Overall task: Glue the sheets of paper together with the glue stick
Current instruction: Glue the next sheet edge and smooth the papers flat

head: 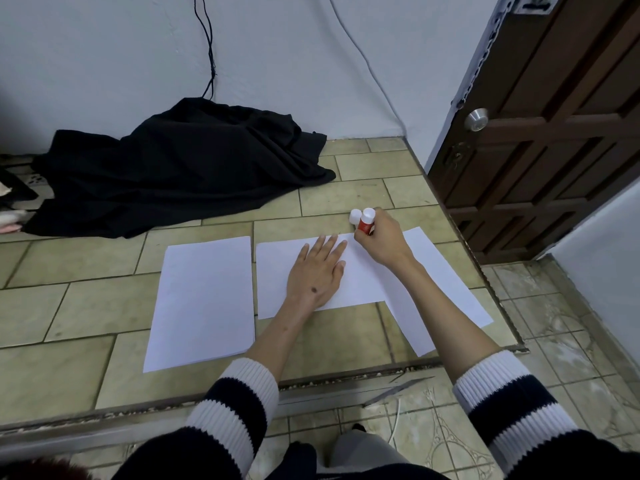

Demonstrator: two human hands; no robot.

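A tiled counter (86,306) of pale olive-green tiles runs along a white wall (277,46), with a dark wooden door (554,133) past its right end and patterned floor tiles (571,341) below its right edge. A heap of black cloth (180,168) lies against the wall at the counter's back left, and two cords (207,46) hang down the wall above it.

Three white sheets lie toward the counter's front right. The left sheet (204,299) lies alone, parallel to the front edge and just beside the middle sheet (277,271) without touching it. The middle sheet overlaps the right sheet (446,282), which is turned at an angle and reaches close to the counter's right edge.

The left hand (318,271) lies flat on the middle sheet, palm down, fingers straight and slightly spread, holding nothing and pressing the paper. The right hand (381,237) is just beyond it, at the far edge of the middle sheet where the two sheets overlap. Its fingers are curled round the red body of the glue stick (365,221), which stands nearly upright, tilted a little, with its white end uppermost. Whether its lower tip touches the paper cannot be told, as the fingers hide it. A white cap (355,216) stands on the counter touching or just beside the stick, on its left. Both forearms are bare, with striped black-and-white sleeves (235,410) pushed up.
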